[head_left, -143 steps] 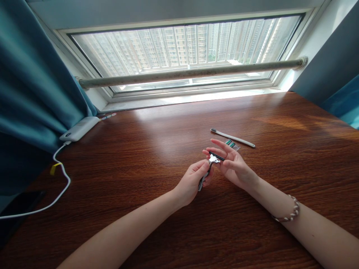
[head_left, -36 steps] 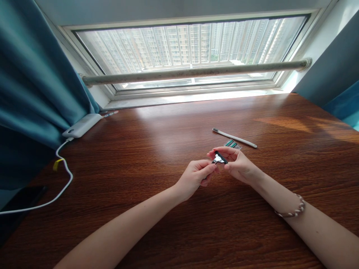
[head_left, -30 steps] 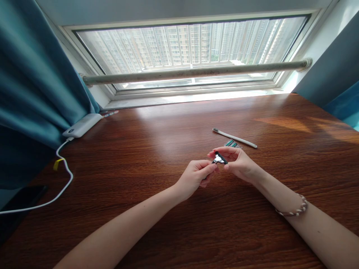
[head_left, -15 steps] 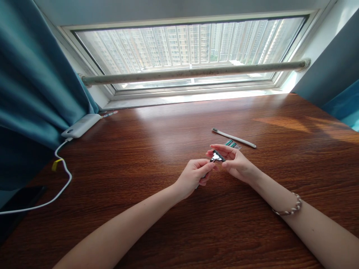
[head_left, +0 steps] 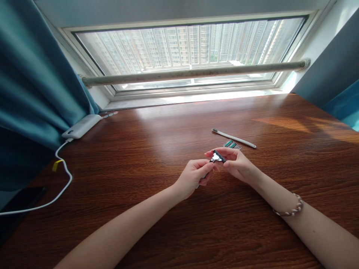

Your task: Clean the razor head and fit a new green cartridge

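A razor (head_left: 216,158) with a silver neck and a black head is held between both hands above the wooden table (head_left: 146,149). My left hand (head_left: 193,176) is closed round its handle, which is mostly hidden in the fist. My right hand (head_left: 235,164) pinches the black head with thumb and fingers. Just behind the right hand lie green razor cartridges (head_left: 231,144) in a clear holder, partly hidden by the fingers. A white toothbrush (head_left: 234,138) lies a little farther back.
A white power bank (head_left: 81,126) sits at the back left beside the teal curtain (head_left: 33,86), with a white cable (head_left: 60,175) trailing toward me. A dark phone (head_left: 19,203) lies at the left edge. A window with a rail (head_left: 193,71) runs along the back.
My right hand's fingers went from spread behind the razor head to a pinch on it. In the last second both hands barely moved.
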`<state>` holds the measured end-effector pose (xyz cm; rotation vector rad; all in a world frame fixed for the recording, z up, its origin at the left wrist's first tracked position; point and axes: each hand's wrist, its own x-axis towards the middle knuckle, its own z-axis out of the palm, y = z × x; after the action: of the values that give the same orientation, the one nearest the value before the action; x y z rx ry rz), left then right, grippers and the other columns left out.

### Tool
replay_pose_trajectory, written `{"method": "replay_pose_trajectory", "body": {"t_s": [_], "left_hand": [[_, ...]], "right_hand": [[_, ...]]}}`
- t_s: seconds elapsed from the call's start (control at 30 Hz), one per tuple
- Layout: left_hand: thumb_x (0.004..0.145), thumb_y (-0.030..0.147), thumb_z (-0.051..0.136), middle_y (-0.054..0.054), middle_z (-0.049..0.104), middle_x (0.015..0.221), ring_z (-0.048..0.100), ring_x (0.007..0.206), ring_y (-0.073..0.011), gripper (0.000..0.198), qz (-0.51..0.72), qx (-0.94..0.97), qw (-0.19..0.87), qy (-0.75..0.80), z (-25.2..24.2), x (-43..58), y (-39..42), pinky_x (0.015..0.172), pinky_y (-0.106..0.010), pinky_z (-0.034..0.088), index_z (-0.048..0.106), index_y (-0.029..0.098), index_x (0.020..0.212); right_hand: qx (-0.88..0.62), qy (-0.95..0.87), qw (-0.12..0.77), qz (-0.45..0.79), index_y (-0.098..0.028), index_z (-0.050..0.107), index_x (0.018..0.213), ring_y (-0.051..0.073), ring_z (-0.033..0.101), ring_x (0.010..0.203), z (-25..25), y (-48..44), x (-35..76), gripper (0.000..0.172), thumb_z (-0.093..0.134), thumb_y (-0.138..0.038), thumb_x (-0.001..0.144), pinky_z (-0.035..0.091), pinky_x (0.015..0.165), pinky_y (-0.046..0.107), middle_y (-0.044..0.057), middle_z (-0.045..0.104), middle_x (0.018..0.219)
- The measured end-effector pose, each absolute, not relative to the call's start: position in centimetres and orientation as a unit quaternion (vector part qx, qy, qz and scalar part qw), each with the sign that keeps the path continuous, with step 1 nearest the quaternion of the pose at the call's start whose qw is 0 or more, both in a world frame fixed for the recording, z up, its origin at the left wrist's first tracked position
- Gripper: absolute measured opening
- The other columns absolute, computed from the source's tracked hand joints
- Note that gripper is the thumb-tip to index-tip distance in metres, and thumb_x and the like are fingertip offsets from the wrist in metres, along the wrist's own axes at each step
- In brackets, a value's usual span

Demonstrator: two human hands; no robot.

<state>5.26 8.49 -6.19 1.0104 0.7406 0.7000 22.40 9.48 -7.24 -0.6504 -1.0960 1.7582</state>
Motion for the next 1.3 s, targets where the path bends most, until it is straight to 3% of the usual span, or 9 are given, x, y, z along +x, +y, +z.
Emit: {"method": "replay_pose_trajectory", "body": {"t_s": [0.2,0.33,0.5,0.77,1.0,1.3], "left_hand": [[0.075,0.044,0.055,0.006,0.034,0.049,0.026,0.042,-0.0036,0.032,0.301,0.452,0.77,0.336,-5.9,5.1,8.7,0.041,-0.019,0.018,0.057,0.012,0.075],[0.075,0.045,0.055,0.005,0.036,0.05,0.028,0.042,-0.0036,0.033,0.311,0.437,0.776,0.333,-5.9,5.2,8.6,0.041,-0.019,0.018,0.058,0.012,0.075],[0.081,0.049,0.043,0.005,0.036,0.049,0.032,0.042,-0.0053,0.039,0.367,0.338,0.821,0.277,-6.1,5.6,8.6,0.041,-0.018,0.024,0.055,0.013,0.076],[0.086,0.044,0.036,0.008,0.016,0.045,0.016,0.037,-0.0036,0.037,0.296,0.196,0.912,0.204,-6.6,5.2,9.1,0.034,-0.012,0.014,0.05,0.013,0.072],[0.085,0.048,0.036,0.007,0.018,0.045,0.015,0.037,-0.0039,0.04,0.225,0.151,0.943,0.194,-6.9,5.2,8.9,0.033,-0.012,0.011,0.051,0.013,0.073],[0.085,0.049,0.034,0.006,0.018,0.045,0.015,0.039,-0.004,0.044,0.185,0.147,0.956,0.175,-6.5,5.3,8.5,0.035,-0.012,0.01,0.051,0.012,0.069]], "right_hand": [[-0.284,-0.471,0.467,0.692,-0.021,0.063,0.101,0.022,0.057,0.099,-7.3,9.6,22.7,0.039,0.072,-0.024,0.063,0.042,0.088,0.039,0.009,0.061,0.11],[-0.293,-0.474,0.475,0.681,-0.021,0.063,0.101,0.023,0.055,0.102,-7.2,9.4,22.4,0.039,0.073,-0.026,0.064,0.039,0.093,0.04,0.008,0.061,0.11],[-0.295,-0.459,0.491,0.679,-0.024,0.058,0.11,0.022,0.052,0.109,-7.6,9.0,21.4,0.049,0.073,-0.027,0.063,0.035,0.098,0.042,0.005,0.06,0.113],[-0.45,-0.54,0.505,0.501,-0.021,0.066,0.089,0.021,0.062,0.086,-7.6,8.2,20.7,0.019,0.064,-0.032,0.073,0.047,0.084,0.036,0.003,0.068,0.09],[-0.458,-0.57,0.55,0.403,-0.024,0.053,0.112,0.021,0.058,0.096,-8.1,7.7,20.5,0.043,0.066,-0.026,0.071,0.049,0.086,0.037,0.005,0.061,0.106],[-0.466,-0.592,0.553,0.355,-0.024,0.054,0.107,0.02,0.06,0.092,-7.5,7.4,20.4,0.035,0.064,-0.025,0.073,0.051,0.082,0.036,0.005,0.06,0.106]]}}
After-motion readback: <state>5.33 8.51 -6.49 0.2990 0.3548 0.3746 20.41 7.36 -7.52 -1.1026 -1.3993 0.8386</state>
